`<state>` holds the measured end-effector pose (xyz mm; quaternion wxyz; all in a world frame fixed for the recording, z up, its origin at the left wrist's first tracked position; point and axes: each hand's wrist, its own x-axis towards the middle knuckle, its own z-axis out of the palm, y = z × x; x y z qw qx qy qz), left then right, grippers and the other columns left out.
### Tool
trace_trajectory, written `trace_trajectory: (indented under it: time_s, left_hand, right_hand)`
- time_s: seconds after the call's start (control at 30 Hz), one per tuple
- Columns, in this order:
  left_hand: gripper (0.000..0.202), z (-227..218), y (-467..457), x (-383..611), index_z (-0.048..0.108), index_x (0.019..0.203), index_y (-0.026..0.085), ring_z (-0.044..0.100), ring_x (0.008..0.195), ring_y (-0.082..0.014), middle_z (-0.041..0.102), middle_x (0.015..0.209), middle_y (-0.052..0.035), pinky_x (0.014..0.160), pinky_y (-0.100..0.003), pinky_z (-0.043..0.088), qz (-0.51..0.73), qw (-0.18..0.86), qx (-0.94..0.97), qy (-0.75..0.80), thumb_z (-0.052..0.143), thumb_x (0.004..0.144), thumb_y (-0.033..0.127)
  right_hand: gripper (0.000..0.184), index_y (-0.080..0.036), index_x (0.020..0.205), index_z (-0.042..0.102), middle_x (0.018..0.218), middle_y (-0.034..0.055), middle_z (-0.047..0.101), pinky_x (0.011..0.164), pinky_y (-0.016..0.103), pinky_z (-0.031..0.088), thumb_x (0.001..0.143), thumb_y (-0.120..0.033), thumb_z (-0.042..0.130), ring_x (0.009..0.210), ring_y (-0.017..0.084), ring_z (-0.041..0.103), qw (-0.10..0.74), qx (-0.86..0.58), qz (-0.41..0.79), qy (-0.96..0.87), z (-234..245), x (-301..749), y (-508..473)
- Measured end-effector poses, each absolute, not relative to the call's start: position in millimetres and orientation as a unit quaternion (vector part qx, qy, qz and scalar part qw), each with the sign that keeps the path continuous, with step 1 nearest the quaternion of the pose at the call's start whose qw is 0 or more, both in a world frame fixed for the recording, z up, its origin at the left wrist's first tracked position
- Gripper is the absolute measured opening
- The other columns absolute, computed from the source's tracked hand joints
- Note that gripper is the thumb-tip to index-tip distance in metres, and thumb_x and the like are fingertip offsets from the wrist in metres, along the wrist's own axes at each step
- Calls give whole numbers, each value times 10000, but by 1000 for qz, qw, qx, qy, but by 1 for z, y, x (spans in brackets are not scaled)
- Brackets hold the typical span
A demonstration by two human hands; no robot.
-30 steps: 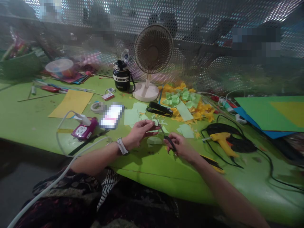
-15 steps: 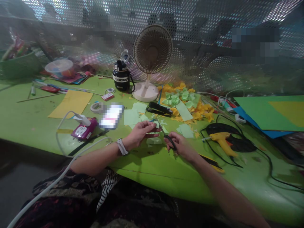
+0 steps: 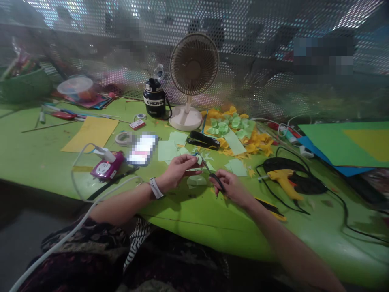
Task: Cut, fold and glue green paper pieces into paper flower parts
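Note:
My left hand pinches a small piece of pale green paper between thumb and fingers. Black-handled scissors are in my right hand, with their blades pointing up and left against that paper. Below my left fingers a pale green scrap lies on the table. Behind the hands are pale green paper sheets and small cut bits. A black stapler rests just beyond them. Farther right sits a heap of green paper shapes and orange paper shapes.
A fan and a dark flask stand at the back. On the left are a phone, a purple power adapter with cables, and yellow paper. To the right lie a yellow glue gun and a yellow cutter.
The green paper in my left hand has turned slightly against the scissors. More of the scrap below my left fingers shows. Both hands stay nearly in place.

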<state>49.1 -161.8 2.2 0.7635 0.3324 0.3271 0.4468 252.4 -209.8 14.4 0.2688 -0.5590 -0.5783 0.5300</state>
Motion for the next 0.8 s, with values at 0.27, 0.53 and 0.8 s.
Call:
trace_trajectory:
  time_s: [0.27,0.53,0.8]
  left_hand:
    - [162,3,-162,49,605,829,114,720,911,-204,715,860,-74,794,-342,596,449,759,332,335,724,837,223]
    - [163,3,-161,48,601,838,116,721,913,-197,727,896,-91,776,-322,594,449,756,338,336,715,846,233]
    - [207,5,-161,48,613,836,117,714,935,-207,728,914,-90,782,-337,594,449,751,345,339,745,820,275]
  right_hand:
    - [515,-202,764,527,586,-39,585,526,258,405,708,-681,708,532,111,528,272,-557,533,-576,17,251,-209]
    - [446,-210,788,542,609,-26,597,529,261,447,763,-625,701,545,116,544,273,-549,539,-578,12,255,-210]
    - [463,-214,753,533,596,-18,596,512,265,457,741,-642,709,533,123,549,272,-556,533,-578,15,254,-210]
